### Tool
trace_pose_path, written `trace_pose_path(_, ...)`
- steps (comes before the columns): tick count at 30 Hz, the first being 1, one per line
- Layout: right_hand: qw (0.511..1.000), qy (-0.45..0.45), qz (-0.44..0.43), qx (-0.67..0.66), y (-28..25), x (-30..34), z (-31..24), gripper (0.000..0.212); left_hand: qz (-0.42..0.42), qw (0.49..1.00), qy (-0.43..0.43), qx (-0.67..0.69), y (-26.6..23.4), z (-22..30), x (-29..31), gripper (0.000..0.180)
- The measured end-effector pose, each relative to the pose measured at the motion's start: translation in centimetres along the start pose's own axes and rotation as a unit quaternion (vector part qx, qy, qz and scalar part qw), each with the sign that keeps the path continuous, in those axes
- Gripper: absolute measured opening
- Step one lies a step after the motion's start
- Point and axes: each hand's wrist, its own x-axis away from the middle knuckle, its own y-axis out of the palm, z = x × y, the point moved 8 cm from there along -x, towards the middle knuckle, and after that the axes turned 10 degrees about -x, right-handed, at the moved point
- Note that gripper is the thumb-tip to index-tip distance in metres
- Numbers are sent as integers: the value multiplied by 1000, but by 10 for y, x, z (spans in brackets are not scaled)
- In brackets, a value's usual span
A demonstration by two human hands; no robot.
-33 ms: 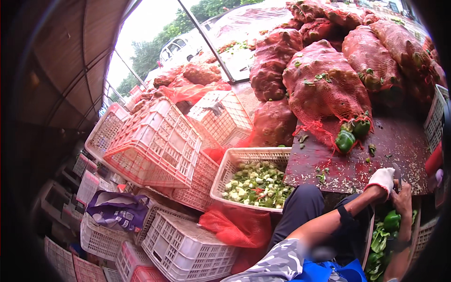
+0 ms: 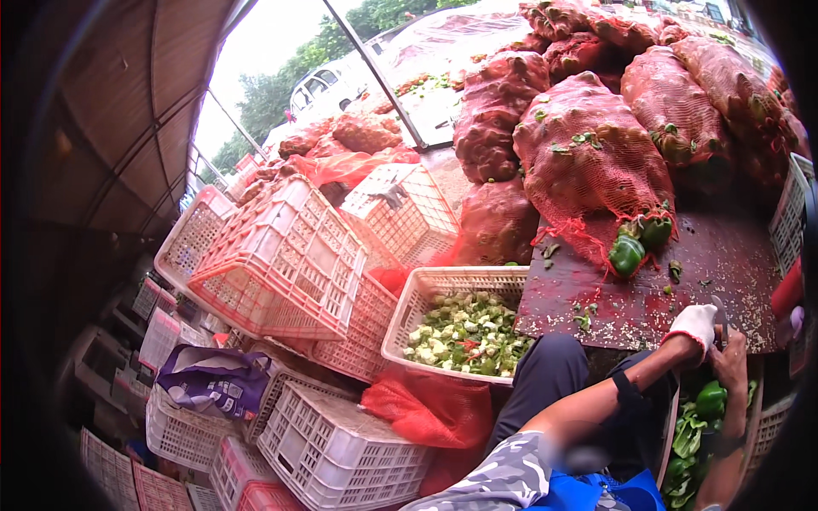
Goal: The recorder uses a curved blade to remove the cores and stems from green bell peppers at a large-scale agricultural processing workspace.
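A dark, ribbed canopy [image 2: 111,128] covers the left side. Bulging red mesh sacks [image 2: 588,153] block the far side of a flat, dark-red board [image 2: 630,294], which is sprinkled with pale bits. The white-gloved left hand [image 2: 694,326] and bare right hand [image 2: 729,362] are close together at its near edge. Shiny green peppers [image 2: 628,255] lie at the nearest sack's mouth and below the right hand. Whose fingers grasp the thin grey object [image 2: 719,308], I cannot tell.

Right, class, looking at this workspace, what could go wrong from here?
The green peppers at the lower end of the red mesh sack might roll away.
The tilted crate on the pile could slide.
If the thin, partly hidden object by the gloved left hand is sharp, it could nick the bare right hand.
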Motion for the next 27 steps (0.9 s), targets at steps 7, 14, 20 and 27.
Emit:
trace_pose_path(7, 982, -119, 119, 86, -8, 8, 2, 35, -53, 953, 220, -200, 46, 21, -11, 7)
trace_pose_path(14, 992, -38, 101, 68, -18, 17, 23, 38, -80, 982, -43, 167, 86, 2, -25, 18)
trace_pose_path(20, 976, -80, 174, 108, -18, 24, 10, 35, -1, 956, -125, 266, 114, -19, -34, 29)
trace_pose_path(27, 953, -86, 268, 113, -33, 41, 36, 30, -50, 986, -133, 91, 136, -24, -36, 27)
